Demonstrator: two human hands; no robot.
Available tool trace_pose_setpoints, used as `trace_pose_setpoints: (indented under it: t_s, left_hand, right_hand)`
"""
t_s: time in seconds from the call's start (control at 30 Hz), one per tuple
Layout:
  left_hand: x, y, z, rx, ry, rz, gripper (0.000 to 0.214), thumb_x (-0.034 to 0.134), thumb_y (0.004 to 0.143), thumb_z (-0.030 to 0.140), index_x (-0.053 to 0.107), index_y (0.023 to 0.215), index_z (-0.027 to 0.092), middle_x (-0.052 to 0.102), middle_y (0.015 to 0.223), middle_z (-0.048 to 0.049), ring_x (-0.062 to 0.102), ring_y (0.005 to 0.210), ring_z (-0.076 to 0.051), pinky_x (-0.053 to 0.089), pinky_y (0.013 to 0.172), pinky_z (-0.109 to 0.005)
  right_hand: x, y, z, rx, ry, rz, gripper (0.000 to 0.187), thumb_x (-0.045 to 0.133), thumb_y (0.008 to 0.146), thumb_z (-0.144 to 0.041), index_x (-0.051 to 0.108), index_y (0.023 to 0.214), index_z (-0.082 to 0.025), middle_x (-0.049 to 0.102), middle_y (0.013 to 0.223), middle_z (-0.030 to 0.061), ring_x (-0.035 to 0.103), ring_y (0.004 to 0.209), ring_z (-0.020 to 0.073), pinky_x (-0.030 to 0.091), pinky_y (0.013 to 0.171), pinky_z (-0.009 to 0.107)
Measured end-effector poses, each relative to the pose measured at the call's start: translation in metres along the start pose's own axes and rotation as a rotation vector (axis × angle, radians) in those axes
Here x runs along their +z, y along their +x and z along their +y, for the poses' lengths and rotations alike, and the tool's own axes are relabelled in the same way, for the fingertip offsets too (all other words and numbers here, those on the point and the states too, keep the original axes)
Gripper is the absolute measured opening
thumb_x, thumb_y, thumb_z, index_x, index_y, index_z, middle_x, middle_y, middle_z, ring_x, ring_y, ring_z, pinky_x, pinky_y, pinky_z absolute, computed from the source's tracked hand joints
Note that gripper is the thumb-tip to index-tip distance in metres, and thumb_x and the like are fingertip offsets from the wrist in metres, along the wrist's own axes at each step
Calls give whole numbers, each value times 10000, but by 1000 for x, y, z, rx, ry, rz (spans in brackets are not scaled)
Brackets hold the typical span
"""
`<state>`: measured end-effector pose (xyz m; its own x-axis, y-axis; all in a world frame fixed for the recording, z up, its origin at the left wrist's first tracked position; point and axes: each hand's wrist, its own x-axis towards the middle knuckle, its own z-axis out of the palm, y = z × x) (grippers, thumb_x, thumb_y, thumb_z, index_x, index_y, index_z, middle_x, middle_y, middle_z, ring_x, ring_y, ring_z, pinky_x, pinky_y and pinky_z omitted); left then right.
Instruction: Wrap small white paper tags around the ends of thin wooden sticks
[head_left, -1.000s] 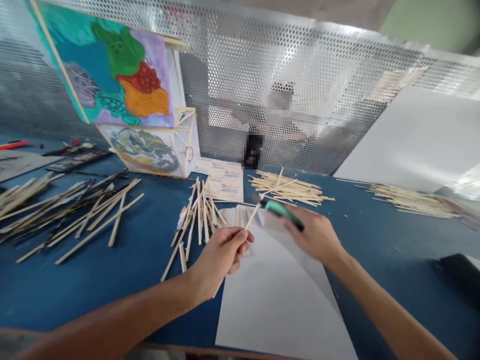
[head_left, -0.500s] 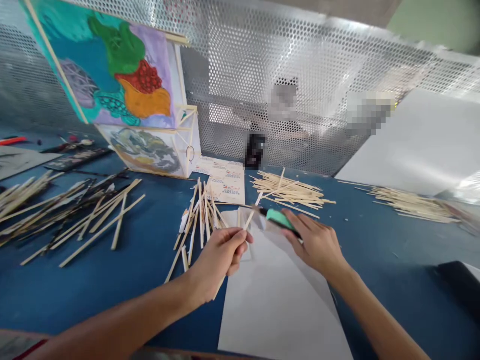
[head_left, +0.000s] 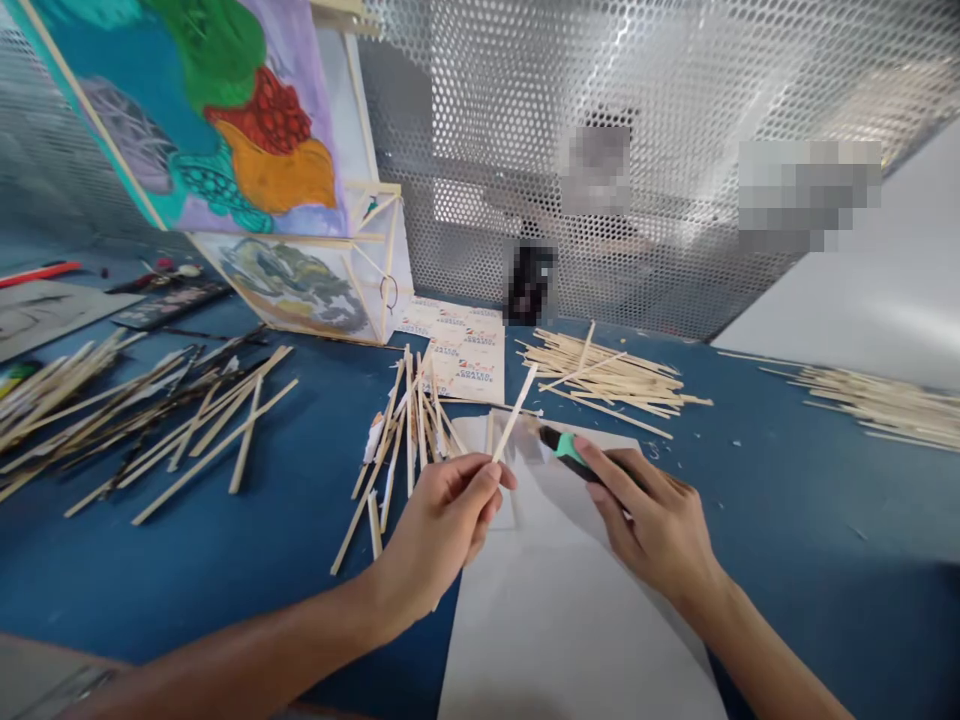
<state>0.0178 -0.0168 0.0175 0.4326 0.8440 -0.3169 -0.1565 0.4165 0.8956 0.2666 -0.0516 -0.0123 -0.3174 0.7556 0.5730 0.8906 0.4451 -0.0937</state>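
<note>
My left hand (head_left: 446,515) pinches a thin wooden stick (head_left: 517,412), which slants up and away with its far end free. In my right hand (head_left: 664,525) is a black and mint-green utility knife (head_left: 571,455), pointing left toward the stick. A gap shows between the knife's blurred front end and the stick. Both hands are over a white sheet of paper (head_left: 570,630) on the blue table. Beside my left hand lies a loose bunch of wooden sticks (head_left: 411,420), some with white scraps on them.
Behind the paper lies a pile of pale sticks (head_left: 607,372), with another pile (head_left: 885,400) farther right. Printed abrasive sheets (head_left: 480,345) lie at the back. A painted frame structure (head_left: 292,285) stands back left, near dark-stained sticks (head_left: 150,405). Perforated metal (head_left: 480,110) closes off the rear.
The knife has come away from the stick, moving down and right with my right hand. More of the stick's far end shows. My view has shifted slightly.
</note>
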Motion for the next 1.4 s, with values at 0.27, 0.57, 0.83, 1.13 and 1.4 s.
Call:
trace_pose_setpoints:
  t_s: [0.27,0.57,0.83,1.13,1.4]
  left_hand:
    - [1,-4,2,-49,31,-85,303,544,991,420,606,839,166,377,573,87,199,407,-17,140,387,-177]
    - [5,-9,0,-126,-55,-179,287,579,962,415,604,818,168,319,561,98,126,419,-25,98,363,-166]
    - [2,-6,5,-105,-65,-170,259,579,965,372,614,807,169,328,567,90,125,444,-40,107,367,-159]
    - [2,-4,2,-59,17,-143,276,586,960,403,611,828,163,325,561,96,146,431,-32,132,377,-156]
    - [-3,12,-4,-15,-52,-67,228,520,988,397,604,956,188,378,630,80,194,453,-36,162,405,-146]
  right_hand:
    - [-2,-2,-8,-156,84,-71,630,580,940,-165,416,1537,-280,676,1066,109,662,838,217,530,678,321]
    - [-12,8,54,488,-311,74,439,497,994,-379,614,1407,-284,730,881,61,657,650,202,382,508,267]
    - [-41,-3,-5,32,89,-12,533,573,957,-218,515,1482,-293,706,1025,59,640,704,150,487,582,262]
    - [-19,10,81,688,-343,-72,473,437,995,-488,579,1425,-352,767,1049,98,692,732,271,406,535,304]
    - [27,39,8,465,-119,-242,358,545,935,-467,673,1127,-194,723,1097,137,638,1032,317,452,854,410]
